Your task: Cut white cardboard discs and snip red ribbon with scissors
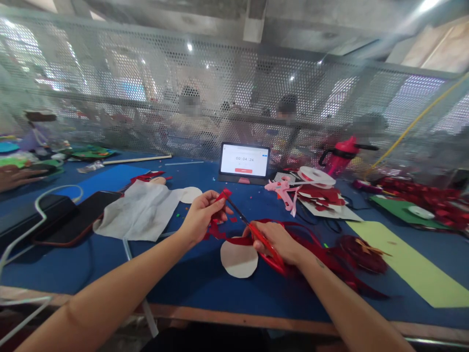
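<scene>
Pinched in the fingers of my left hand (202,213) is a red ribbon (226,194), its short end sticking up past my fingertips. My right hand (273,240) grips a pair of scissors (271,253) by the red handles. The dark blades point up and left, with their tips at the ribbon beside my left fingers. Whether the blades touch the ribbon, I cannot tell. More ribbon hangs below my left hand and runs toward the right hand. Under it, a round white disc (239,261) lies on the blue table (190,288). Small red scraps lie close by.
A tablet (245,161) showing a timer stands at the back. To the right are a pink glue gun (283,189), a ribbon spool (317,177), dark red ribbon rolls (361,254) and yellow paper (410,264). White cloth (141,210) and a phone (78,217) lie left; another person's hand (18,177) rests far left.
</scene>
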The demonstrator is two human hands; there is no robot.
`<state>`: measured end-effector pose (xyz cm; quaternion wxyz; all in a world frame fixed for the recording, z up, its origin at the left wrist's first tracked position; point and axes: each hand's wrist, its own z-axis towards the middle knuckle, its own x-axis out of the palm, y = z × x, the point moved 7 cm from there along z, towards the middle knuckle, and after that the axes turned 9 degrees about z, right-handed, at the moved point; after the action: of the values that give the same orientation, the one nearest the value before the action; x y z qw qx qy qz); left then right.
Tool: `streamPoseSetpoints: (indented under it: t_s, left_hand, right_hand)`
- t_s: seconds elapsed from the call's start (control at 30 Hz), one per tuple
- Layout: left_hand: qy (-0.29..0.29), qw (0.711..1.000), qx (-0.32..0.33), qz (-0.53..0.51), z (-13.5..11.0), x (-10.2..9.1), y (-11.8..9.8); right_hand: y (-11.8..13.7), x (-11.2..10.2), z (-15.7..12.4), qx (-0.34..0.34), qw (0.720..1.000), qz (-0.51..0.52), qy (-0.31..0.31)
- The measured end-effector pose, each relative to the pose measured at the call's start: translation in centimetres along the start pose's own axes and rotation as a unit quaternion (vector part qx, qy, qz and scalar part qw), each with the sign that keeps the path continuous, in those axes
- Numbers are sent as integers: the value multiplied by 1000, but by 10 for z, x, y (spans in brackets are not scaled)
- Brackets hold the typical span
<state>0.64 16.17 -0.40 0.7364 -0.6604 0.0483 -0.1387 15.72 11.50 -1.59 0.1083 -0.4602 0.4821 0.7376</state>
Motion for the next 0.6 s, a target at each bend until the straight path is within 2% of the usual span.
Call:
streamPoseSetpoints:
  t_s: [0.27, 0.6]
  left_hand:
    - [13, 1000, -14, 12, 0, 2, 1]
    - [9, 1000, -9, 5, -1, 2, -3]
  right_hand:
    - [-1, -1, 0, 17, 1000, 4, -4]
    - [-10, 2, 4, 73, 997, 36, 1]
